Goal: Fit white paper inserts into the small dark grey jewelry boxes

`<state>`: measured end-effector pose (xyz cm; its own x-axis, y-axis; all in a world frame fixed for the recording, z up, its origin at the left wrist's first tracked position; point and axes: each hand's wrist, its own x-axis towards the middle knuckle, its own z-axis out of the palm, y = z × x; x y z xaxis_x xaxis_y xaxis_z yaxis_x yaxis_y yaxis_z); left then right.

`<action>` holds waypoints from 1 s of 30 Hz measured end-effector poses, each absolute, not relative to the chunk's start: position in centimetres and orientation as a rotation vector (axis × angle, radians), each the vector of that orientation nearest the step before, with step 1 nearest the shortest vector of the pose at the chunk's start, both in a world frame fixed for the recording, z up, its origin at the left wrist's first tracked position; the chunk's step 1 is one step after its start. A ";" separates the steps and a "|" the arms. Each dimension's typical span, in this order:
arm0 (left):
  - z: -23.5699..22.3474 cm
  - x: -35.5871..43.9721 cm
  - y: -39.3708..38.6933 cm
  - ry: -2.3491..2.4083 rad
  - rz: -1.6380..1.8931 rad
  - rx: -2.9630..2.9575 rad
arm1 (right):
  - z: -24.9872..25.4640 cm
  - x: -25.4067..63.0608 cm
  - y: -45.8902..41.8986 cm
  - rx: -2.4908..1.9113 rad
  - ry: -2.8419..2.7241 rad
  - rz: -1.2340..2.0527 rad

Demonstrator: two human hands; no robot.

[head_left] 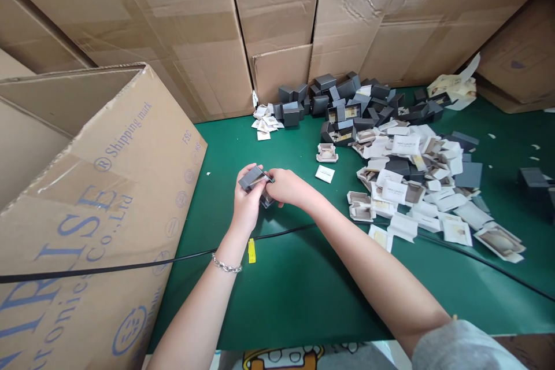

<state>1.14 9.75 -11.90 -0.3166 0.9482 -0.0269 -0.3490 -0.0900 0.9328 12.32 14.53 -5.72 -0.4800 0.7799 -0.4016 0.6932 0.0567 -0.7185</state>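
Observation:
Both my hands meet over the green table (295, 289), holding one small dark grey box (252, 178). My left hand (247, 202) cups it from below and the left, with a silver bracelet on that wrist. Fingers of my right hand (287, 187) pinch the box's right side. Whether the box's lid is fully closed is hard to tell. A white card (325, 173) and a small beige insert tray (326, 153) lie just right of my hands.
A large open cardboard carton (99, 185) with blue print stands at the left. Cardboard boxes (277, 23) wall the back. A pile of dark grey boxes (347, 104) and several white and beige inserts (416, 185) fill the right. A black cable (173, 257) with a yellow tag crosses the table.

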 end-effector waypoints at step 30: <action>-11.3 0.8 9.6 1.238 1.642 0.728 | -2.9 12.5 12.9 -1.643 -2.336 1.257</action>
